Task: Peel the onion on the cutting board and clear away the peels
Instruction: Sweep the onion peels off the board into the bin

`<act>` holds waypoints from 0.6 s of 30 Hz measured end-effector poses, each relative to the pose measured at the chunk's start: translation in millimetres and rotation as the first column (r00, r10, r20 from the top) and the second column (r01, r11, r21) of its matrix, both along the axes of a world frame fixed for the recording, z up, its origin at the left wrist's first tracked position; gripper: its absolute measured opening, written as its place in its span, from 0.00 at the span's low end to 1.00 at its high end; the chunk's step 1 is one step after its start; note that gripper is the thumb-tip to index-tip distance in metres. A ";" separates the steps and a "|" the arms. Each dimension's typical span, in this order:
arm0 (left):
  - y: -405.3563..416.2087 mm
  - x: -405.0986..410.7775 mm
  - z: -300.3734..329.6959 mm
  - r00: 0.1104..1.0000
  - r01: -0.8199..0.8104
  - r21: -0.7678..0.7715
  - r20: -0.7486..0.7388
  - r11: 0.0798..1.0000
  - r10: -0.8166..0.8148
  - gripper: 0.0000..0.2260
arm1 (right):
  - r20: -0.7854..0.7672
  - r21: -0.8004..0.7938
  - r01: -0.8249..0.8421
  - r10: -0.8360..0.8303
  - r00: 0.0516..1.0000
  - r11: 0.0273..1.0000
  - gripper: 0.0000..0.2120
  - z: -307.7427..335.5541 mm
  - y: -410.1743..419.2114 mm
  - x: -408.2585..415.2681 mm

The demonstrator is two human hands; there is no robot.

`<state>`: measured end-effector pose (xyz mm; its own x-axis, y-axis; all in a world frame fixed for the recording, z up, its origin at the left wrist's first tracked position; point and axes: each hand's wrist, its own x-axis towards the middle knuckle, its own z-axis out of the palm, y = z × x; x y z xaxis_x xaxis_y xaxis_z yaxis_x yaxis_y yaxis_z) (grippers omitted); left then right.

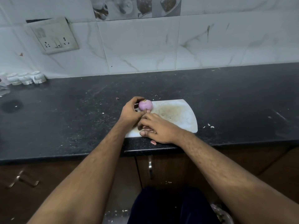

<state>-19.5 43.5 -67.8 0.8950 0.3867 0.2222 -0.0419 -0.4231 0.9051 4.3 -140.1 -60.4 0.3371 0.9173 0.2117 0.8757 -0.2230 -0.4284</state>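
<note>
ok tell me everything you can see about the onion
The onion is small, round and pale purple-pink, with a smooth, glossy surface that looks mostly peeled; a brownish stub of an end faces up. It sits at the far left corner of the white cutting board, by the board's edge. The left hand grips it from the left, fingers curled over its top and thumb underneath. A fingertip of the right hand touches its lower side. Whether it rests on the board or is lifted slightly cannot be told.

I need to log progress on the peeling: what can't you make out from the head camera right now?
- Near side of the round purple onion: hidden by the left hand.
- Peels under the right hand: mostly covered, amount unclear.
- Near left corner of the white plastic cutting board: behind both hands.
</note>
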 end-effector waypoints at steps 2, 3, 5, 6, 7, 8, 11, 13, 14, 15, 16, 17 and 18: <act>-1.3 -1.0 0.1 1.000 0.003 0.018 0.000 1.000 -0.003 0.25 | 0.019 0.009 -0.014 0.014 1.000 1.000 0.08 -0.5 -4.1 -1.3; -0.9 -1.1 -0.1 1.000 0.001 0.038 0.004 0.999 -0.001 0.24 | 0.012 0.017 -0.020 0.020 1.000 1.000 0.06 -0.3 -6.9 -1.3; -0.1 -1.8 -0.6 1.000 0.011 0.090 0.018 0.996 -0.012 0.23 | 0.000 0.038 -0.022 0.022 1.000 0.999 0.04 0.5 -13.0 0.5; -0.2 -2.2 -0.8 0.999 0.019 0.112 0.026 0.994 -0.023 0.23 | -0.001 0.041 -0.016 0.016 1.000 0.999 0.03 1.4 -16.4 2.0; -0.3 -2.5 -0.9 0.999 0.027 0.127 0.034 0.992 -0.032 0.22 | 0.000 0.043 -0.007 0.007 1.000 0.999 0.03 2.0 -19.5 3.7; -0.3 -2.3 -1.5 0.998 0.035 0.125 0.041 0.992 -0.040 0.22 | 0.000 0.048 0.001 -0.001 1.000 0.999 0.03 1.8 -22.8 5.5; -3.2 -3.0 -1.0 0.998 0.042 0.121 0.042 0.992 -0.047 0.21 | -0.008 0.091 0.065 -0.065 0.998 0.994 0.04 -2.8 -31.8 9.5; -5.4 -3.6 0.6 0.998 0.042 0.113 0.042 0.993 -0.047 0.22 | -0.048 0.113 0.145 -0.141 0.989 0.983 0.05 -6.6 -36.5 11.1; -6.4 -3.8 1.4 0.998 0.042 0.108 0.043 0.993 -0.047 0.22 | -0.072 0.112 0.172 -0.164 0.984 0.979 0.05 -7.2 -38.1 10.4; -7.9 -4.2 2.6 0.998 0.042 0.110 0.039 0.993 -0.046 0.23 | -0.089 0.107 0.183 -0.174 0.981 0.977 0.07 -7.1 -39.3 9.0; -9.3 -4.1 3.4 0.998 0.040 0.116 0.034 0.992 -0.045 0.23 | -0.101 0.100 0.183 -0.172 0.980 0.978 0.09 -6.5 -40.5 6.7; -10.9 -4.0 4.0 0.999 0.034 0.124 0.024 0.992 -0.037 0.24 | -0.109 0.093 0.174 -0.164 0.980 0.980 0.13 -5.4 -41.7 3.9; -11.7 -3.5 3.8 1.000 0.023 0.124 0.012 0.992 -0.024 0.24 | -0.111 0.082 0.160 -0.151 0.982 0.984 0.17 -4.2 -43.1 1.1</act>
<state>-23.0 31.8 -64.0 0.9000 0.3345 0.2794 -0.0652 -0.5305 0.8452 5.4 -183.2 -64.6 0.4987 0.8306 0.2477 0.7830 -0.3092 -0.5397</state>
